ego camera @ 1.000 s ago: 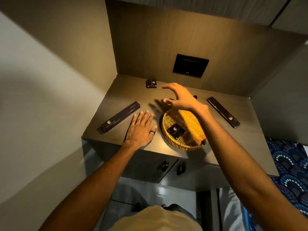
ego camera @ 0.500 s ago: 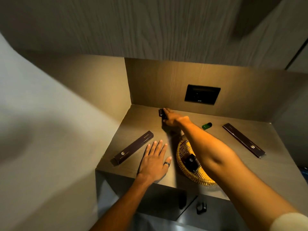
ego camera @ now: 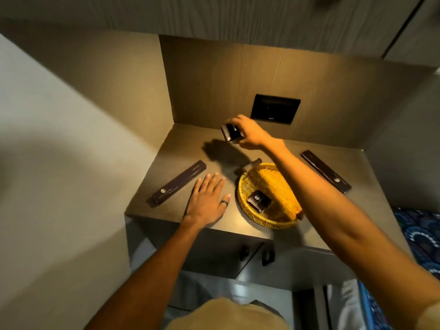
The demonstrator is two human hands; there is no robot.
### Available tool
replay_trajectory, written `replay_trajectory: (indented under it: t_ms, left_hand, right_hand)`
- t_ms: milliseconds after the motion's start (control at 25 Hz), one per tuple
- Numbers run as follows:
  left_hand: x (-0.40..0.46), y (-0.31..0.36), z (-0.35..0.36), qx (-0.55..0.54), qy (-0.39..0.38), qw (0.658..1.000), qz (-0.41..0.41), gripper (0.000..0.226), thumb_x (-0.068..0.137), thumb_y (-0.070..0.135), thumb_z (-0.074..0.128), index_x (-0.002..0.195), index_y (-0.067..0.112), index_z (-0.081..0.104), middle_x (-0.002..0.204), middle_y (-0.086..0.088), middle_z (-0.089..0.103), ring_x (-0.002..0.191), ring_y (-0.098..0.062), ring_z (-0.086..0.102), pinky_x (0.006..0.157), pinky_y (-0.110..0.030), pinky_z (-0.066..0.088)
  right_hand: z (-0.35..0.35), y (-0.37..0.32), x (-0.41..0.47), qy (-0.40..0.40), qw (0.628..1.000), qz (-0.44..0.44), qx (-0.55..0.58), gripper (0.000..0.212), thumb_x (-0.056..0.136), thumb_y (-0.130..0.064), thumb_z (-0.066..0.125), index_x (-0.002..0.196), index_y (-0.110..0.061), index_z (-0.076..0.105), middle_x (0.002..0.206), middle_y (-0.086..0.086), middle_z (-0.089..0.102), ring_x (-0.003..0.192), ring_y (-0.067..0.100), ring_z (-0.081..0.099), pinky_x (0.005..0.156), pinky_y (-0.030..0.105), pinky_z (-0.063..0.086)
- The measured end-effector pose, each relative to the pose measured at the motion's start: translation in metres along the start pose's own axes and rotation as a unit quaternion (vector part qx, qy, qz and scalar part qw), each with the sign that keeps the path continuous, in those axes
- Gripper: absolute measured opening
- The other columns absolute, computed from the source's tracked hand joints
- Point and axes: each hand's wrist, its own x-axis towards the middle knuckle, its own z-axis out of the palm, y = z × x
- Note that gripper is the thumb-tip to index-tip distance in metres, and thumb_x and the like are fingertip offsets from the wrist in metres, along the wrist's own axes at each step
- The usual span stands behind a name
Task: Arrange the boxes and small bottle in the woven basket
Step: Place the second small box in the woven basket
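Note:
A round yellow woven basket (ego camera: 242, 186) sits on the brown countertop (ego camera: 181, 144), with one small dark box (ego camera: 259, 200) lying inside it. My right hand (ego camera: 250, 134) is raised above the counter behind the basket, shut on a second small dark box (ego camera: 230, 132). My left hand (ego camera: 207, 197) lies flat on the counter left of the basket, fingers spread, holding nothing. A long dark box (ego camera: 177, 183) lies left of that hand. Another long dark box (ego camera: 325, 170) lies at the right. A small bottle (ego camera: 252, 162) peeks out in shadow behind the basket, under my right forearm.
A dark wall panel (ego camera: 275, 112) is set in the back wall. Wooden walls close the nook at the left and back, with a cabinet overhead. Two dark door handles (ego camera: 254, 254) sit below the counter's front edge. Patterned blue fabric (ego camera: 419, 234) shows at the right.
My right hand reached to the small box at the back of the counter, closed on it and lifted it. My left hand stayed flat. The camera view shifted.

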Motion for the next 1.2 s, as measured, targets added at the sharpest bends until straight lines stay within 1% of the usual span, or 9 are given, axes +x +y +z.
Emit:
replay_trajectory:
  t_ms: [40, 120, 240, 400, 560, 920, 1040, 1120, 1200]
  left_hand:
    - [0.0, 0.0, 0.001, 0.002, 0.0, 1.0, 0.001, 0.071, 0.103, 0.059, 0.013, 0.164, 0.024, 0.006, 0.173, -0.005, 0.001, 0.159, -0.024, -0.003, 0.123, -0.042, -0.012]
    - [0.0, 0.0, 0.002, 0.001, -0.003, 1.0, 0.004, 0.071, 0.102, 0.059, 0.011, 0.164, 0.024, 0.007, 0.173, -0.005, 0.001, 0.158, -0.024, -0.004, 0.124, -0.043, -0.011]
    - [0.0, 0.001, 0.002, -0.005, -0.003, 1.0, -0.001, 0.07, 0.103, 0.06, 0.011, 0.164, 0.025, 0.004, 0.173, -0.004, 0.0, 0.158, -0.024, -0.006, 0.124, -0.043, -0.012]
    - [-0.003, 0.003, -0.003, -0.013, -0.021, 1.0, -0.002, 0.068, 0.105, 0.058, 0.012, 0.164, 0.025, 0.003, 0.173, -0.003, -0.001, 0.158, -0.024, -0.007, 0.124, -0.043, -0.012]
    - [-0.003, 0.003, -0.006, -0.011, -0.029, 1.0, -0.001, 0.068, 0.106, 0.058, 0.014, 0.164, 0.025, 0.003, 0.173, -0.004, -0.002, 0.158, -0.025, -0.007, 0.125, -0.044, -0.01]
    - [-0.003, 0.003, -0.006, -0.025, -0.029, 0.999, -0.002, 0.067, 0.106, 0.057, 0.016, 0.164, 0.025, 0.005, 0.173, -0.004, -0.001, 0.158, -0.024, -0.006, 0.126, -0.044, -0.009]
    - [-0.002, 0.002, -0.004, -0.03, -0.026, 0.999, 0.001, 0.067, 0.106, 0.057, 0.017, 0.164, 0.025, 0.006, 0.173, -0.004, 0.001, 0.158, -0.024, -0.005, 0.126, -0.044, -0.008]
    - [-0.003, 0.0, -0.001, -0.03, -0.02, 0.999, 0.002, 0.067, 0.106, 0.058, 0.016, 0.164, 0.025, 0.007, 0.173, -0.004, 0.002, 0.158, -0.024, -0.004, 0.126, -0.044, -0.008]
    - [0.0, -0.001, 0.001, -0.028, -0.018, 0.999, 0.005, 0.068, 0.105, 0.059, 0.015, 0.164, 0.026, 0.008, 0.173, -0.004, 0.003, 0.158, -0.024, -0.003, 0.125, -0.043, -0.008]
  right_hand:
    - [-0.005, 0.011, -0.019, 0.005, 0.999, -0.018, 0.039, 0.068, 0.081, 0.002, 0.075, 0.145, -0.003, 0.052, 0.14, 0.019, 0.053, 0.131, 0.031, 0.054, 0.11, 0.037, 0.047]
    - [-0.007, 0.04, -0.067, -0.035, 0.996, -0.039, 0.072, 0.07, 0.079, 0.006, 0.075, 0.144, -0.011, 0.054, 0.14, 0.01, 0.054, 0.13, 0.021, 0.054, 0.106, 0.033, 0.052]
    - [0.016, 0.072, -0.124, -0.114, 0.993, -0.011, 0.014, 0.071, 0.079, 0.007, 0.071, 0.142, -0.022, 0.056, 0.144, 0.001, 0.052, 0.132, 0.015, 0.049, 0.106, 0.028, 0.047]
    - [0.054, 0.085, -0.141, -0.134, 0.99, 0.035, -0.022, 0.067, 0.08, 0.003, 0.075, 0.141, -0.02, 0.057, 0.147, 0.002, 0.052, 0.139, 0.022, 0.047, 0.118, 0.041, 0.043]
    - [0.064, 0.089, -0.141, -0.13, 0.99, 0.041, -0.038, 0.069, 0.079, 0.002, 0.076, 0.141, -0.022, 0.056, 0.149, 0.002, 0.052, 0.142, 0.023, 0.046, 0.119, 0.043, 0.042]
    - [0.069, 0.086, -0.138, -0.12, 0.991, -0.001, -0.059, 0.072, 0.081, 0.0, 0.077, 0.145, -0.023, 0.054, 0.153, 0.001, 0.05, 0.145, 0.025, 0.045, 0.118, 0.044, 0.044]
    - [0.069, 0.084, -0.138, -0.125, 0.99, 0.003, -0.063, 0.076, 0.081, 0.002, 0.076, 0.149, -0.023, 0.05, 0.158, 0.002, 0.045, 0.149, 0.026, 0.04, 0.12, 0.043, 0.041]
    - [0.065, 0.086, -0.142, -0.127, 0.991, 0.02, -0.03, 0.086, 0.08, 0.005, 0.075, 0.155, -0.024, 0.041, 0.164, 0.004, 0.037, 0.154, 0.027, 0.032, 0.123, 0.045, 0.034]
    - [0.049, 0.098, -0.148, -0.054, 0.995, 0.071, 0.033, 0.088, 0.082, 0.002, 0.072, 0.157, -0.027, 0.036, 0.167, 0.004, 0.031, 0.156, 0.027, 0.025, 0.125, 0.052, 0.029]
